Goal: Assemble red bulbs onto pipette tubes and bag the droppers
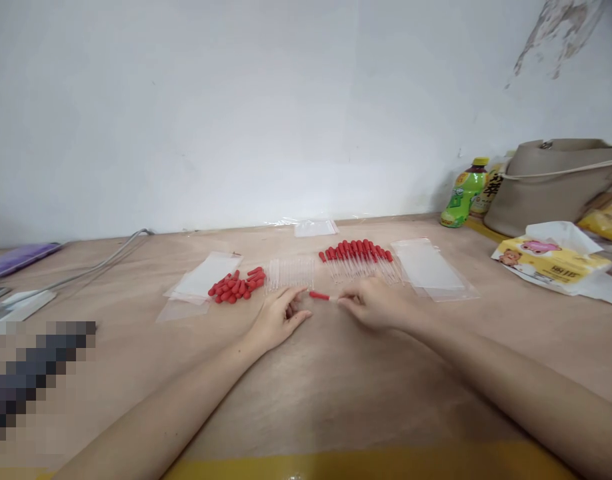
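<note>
At right hand (369,303): red-bulbed dropper (319,295), clear stem (333,299) mostly hidden.

Your right hand (369,303) is slightly blurred, and its fingers hide all but a short stretch of the clear tube (333,299). Your right forearm (511,383) runs out at the lower right corner, your left forearm (186,400) at the bottom edge. The beige bag (551,187) is cut off at the right; pixelation keeps you from identifying the dark object (41,373) at the left
</note>
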Motion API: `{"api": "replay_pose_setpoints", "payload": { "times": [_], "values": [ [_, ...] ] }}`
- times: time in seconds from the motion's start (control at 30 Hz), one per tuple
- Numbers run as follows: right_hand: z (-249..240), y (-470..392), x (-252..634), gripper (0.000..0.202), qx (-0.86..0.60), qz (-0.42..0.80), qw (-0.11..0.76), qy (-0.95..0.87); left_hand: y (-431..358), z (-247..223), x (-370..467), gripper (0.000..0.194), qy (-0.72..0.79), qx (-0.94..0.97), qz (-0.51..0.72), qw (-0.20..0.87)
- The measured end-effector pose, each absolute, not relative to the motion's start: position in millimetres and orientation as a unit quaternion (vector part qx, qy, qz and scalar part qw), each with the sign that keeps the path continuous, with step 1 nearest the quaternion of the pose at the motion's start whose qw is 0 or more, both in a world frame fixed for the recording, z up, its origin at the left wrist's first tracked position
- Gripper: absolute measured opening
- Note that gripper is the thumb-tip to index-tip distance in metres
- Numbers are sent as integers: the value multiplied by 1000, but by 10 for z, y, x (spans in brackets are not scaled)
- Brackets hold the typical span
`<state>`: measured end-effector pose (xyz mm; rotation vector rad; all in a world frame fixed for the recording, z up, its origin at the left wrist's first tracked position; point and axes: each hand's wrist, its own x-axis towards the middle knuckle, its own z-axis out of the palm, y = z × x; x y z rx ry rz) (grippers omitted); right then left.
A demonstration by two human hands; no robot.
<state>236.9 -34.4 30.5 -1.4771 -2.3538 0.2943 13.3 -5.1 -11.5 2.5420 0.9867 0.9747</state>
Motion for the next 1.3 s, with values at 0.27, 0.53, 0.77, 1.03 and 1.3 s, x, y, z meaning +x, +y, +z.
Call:
{"api": "replay_pose_setpoints", "payload": {
  "times": [0.27, 0.53, 0.77, 1.03, 1.3],
  "values": [
    [373, 330, 2491, 29, -725, 67, 208, -653, -20, -135, 140, 28, 345, 877, 304, 135],
    [127, 645, 2268, 29, -760, -5, 194, -620, -30, -121, 132, 23, 350, 877, 298, 138],
    [96, 575, 2205, 37, -741, -44, 177, -646, -22, -123, 137, 20, 340, 883, 298, 128],
    [81, 554, 1792, 32, -712, -6, 135, -689, -32, -103, 146, 13, 337, 886, 293, 128],
    [80, 555, 1761, 28, -717, -6, 122, -686, -37, -124, 155, 12, 334, 889, 287, 128]
  ]
}}
